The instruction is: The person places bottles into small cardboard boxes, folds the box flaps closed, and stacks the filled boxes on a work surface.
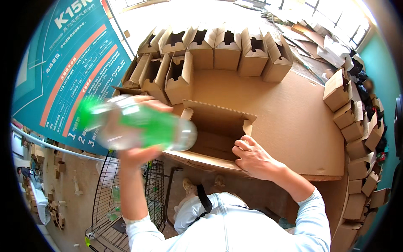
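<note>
My left hand (136, 155) is closed around a clear plastic bottle (157, 128) with a green cap and a green label. The bottle is blurred by motion and lies nearly sideways, its cap toward the left and its base near the left end of an open cardboard box (220, 115). That box stands open-topped at the table's near edge, and no item shows in the part of its inside that I can see. On its right front corner, the curled fingers of my right hand (257, 157) grip the cardboard.
Several open cardboard boxes (202, 56) stand in rows at the back left of the brown table (294, 122). A wire shopping cart (109, 197) with green bottles sits below left. More boxes (359, 168) line the right side. A teal printed board (75, 75) leans at left.
</note>
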A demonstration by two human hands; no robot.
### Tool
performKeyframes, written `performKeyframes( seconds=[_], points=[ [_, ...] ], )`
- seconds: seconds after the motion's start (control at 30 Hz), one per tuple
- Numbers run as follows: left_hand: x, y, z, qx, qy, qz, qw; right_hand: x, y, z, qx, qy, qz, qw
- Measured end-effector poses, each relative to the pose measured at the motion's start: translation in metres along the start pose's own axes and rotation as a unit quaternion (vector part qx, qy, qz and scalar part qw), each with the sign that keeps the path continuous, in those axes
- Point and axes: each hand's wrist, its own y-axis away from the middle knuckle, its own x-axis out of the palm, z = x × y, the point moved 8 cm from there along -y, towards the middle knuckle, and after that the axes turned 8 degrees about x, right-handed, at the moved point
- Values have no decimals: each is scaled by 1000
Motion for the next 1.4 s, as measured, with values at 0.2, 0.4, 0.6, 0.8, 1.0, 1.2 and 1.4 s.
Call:
performKeyframes(
  seconds=[0.2,0.4,0.6,0.8,1.0,1.2,1.4],
  points=[
    [136,6,94,-148,-186,394,888,-4,18,-10,50,-75,-85,992],
    [133,29,157,-144,-427,665,596,5,20,1,50,-108,-96,988],
    [172,67,248,-54,-515,692,502,8,16,5,27,-105,-115,988],
    [173,51,258,-55,-539,657,524,17,12,-10,65,-114,-117,985],
    [142,-10,154,-74,-375,478,791,20,8,-16,94,-146,-101,980],
    [-60,26,15,-57,-316,57,945,12,4,-12,106,-170,-235,951],
    [-307,295,56,-372,-650,-69,659,20,-2,-1,146,-123,-189,963]
  ],
)
